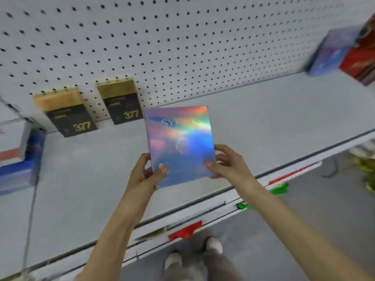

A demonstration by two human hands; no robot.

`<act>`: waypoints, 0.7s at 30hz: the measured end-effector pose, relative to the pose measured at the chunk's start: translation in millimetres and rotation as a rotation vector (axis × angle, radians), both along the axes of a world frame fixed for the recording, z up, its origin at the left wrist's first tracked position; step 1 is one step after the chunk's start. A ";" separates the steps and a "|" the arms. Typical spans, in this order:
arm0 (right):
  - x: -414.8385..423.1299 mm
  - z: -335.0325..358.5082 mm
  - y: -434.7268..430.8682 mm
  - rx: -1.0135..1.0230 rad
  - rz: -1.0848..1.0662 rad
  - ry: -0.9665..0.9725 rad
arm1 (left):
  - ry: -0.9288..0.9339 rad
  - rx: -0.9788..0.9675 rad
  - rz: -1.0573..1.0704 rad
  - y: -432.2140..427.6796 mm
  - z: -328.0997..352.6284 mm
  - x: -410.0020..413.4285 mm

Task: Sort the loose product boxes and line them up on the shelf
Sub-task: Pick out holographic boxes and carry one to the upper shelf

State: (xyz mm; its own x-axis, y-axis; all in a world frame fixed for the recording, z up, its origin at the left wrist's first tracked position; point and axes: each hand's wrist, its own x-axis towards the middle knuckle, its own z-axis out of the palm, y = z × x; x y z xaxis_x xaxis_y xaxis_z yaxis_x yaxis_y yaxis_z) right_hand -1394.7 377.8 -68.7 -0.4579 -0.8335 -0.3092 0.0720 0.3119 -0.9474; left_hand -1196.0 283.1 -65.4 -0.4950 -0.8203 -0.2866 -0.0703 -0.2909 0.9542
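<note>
Flat holographic rainbow-foil box pinched at lower corners by left hand and right hand, above grey metal shelf. Slippery foil, corner-only grip: likely slip or tip on release.

Wide bare stretch of grey shelf open across the middle and right, from the pegboard back wall to the front edge. At the back left, two black-and-gold boxes standing against the pegboard, a narrow gap between them. Far left blocked by a blue and white box, blurred, possibly a stack. Far right end closed off by a purple-blue box and a red box just beside it. Centre front taken up by a holographic box clasped between the left hand and right hand, with free shelf behind it and to its right.
</note>
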 end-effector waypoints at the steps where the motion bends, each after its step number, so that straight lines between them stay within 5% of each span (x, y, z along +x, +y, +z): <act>1: -17.8 1.5 15.5 -0.014 -0.059 0.009 | -0.022 -0.038 -0.047 7.2 1.2 -22.9; 10: -198.3 -4.4 139.6 -0.149 -0.346 0.148 | -0.300 -0.512 -0.236 79.0 0.4 -232.3; 21: -397.6 11.6 161.2 -0.100 -0.194 0.224 | -0.212 -0.402 -0.016 137.1 -1.9 -405.6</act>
